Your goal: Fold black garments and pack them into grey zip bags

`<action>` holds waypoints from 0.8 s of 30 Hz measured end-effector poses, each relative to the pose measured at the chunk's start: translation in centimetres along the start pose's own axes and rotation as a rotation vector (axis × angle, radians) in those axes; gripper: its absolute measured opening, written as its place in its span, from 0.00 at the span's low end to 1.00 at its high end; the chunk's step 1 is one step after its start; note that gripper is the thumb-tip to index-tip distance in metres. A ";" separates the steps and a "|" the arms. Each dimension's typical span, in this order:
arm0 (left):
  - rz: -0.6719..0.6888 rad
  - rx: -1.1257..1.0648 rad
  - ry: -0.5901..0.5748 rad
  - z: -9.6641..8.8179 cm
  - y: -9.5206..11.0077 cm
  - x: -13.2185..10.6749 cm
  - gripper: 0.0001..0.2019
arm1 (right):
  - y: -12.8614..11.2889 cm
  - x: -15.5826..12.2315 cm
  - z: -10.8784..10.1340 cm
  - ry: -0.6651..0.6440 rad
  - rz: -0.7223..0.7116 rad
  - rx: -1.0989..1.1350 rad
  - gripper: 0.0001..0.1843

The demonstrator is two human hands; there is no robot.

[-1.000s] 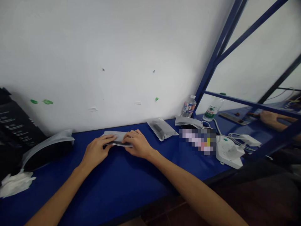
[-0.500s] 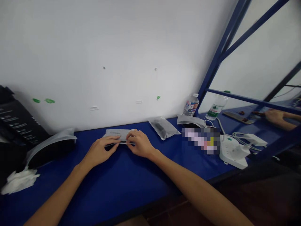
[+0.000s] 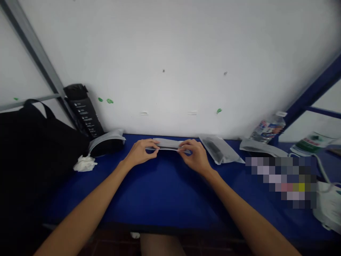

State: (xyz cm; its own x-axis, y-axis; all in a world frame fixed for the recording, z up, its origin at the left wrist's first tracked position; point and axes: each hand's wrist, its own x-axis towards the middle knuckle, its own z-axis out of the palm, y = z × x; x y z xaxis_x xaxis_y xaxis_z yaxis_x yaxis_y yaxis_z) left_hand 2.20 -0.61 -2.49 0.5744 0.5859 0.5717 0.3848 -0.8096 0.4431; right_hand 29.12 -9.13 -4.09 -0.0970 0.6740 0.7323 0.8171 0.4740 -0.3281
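Observation:
A flat grey plastic pouch (image 3: 169, 144) with a dark item inside lies on the blue table (image 3: 160, 192) near the white wall. My left hand (image 3: 140, 153) pinches its left end and my right hand (image 3: 194, 156) pinches its right end, fingers closed on the pouch's edge. Both forearms reach in from the bottom of the view.
A second clear pouch (image 3: 220, 150) with a dark item lies just right of my right hand. A black box (image 3: 85, 113), a bagged dark object (image 3: 106, 144), crumpled white tissue (image 3: 85, 164) and a black bag (image 3: 32, 149) are at left. Water bottles (image 3: 268, 129) and a white power strip (image 3: 329, 206) are at right.
The view has swung left, showing the black bag and box. Both hands have slid apart to the two ends of the pouch, still holding it.

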 end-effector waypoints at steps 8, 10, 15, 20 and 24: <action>0.010 -0.020 0.044 -1.3 -1.4 0.0 0.08 | 1.7 0.2 -0.5 0.072 0.034 0.052 0.08; -0.003 -0.029 0.050 -1.4 -1.6 -0.1 0.08 | 1.9 0.2 -0.7 0.080 0.047 0.074 0.08; -0.023 -0.030 0.079 -1.1 -1.6 -0.4 0.09 | 1.5 0.0 -1.2 0.014 0.003 0.109 0.09; -0.004 -0.005 0.037 -0.8 -1.2 -0.5 0.10 | 0.9 -0.4 -0.7 -0.195 -0.031 0.152 0.09; 0.048 -0.018 0.014 -0.1 0.2 -0.5 0.08 | 0.4 -0.7 0.4 -0.165 0.051 0.270 0.10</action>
State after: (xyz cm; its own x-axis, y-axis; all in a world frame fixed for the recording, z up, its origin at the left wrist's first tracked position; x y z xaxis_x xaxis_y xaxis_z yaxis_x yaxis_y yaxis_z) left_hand 1.96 -1.11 -2.64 0.5818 0.5465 0.6024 0.3437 -0.8364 0.4270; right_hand 29.31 -9.22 -4.95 -0.1687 0.7728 0.6118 0.6450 0.5559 -0.5243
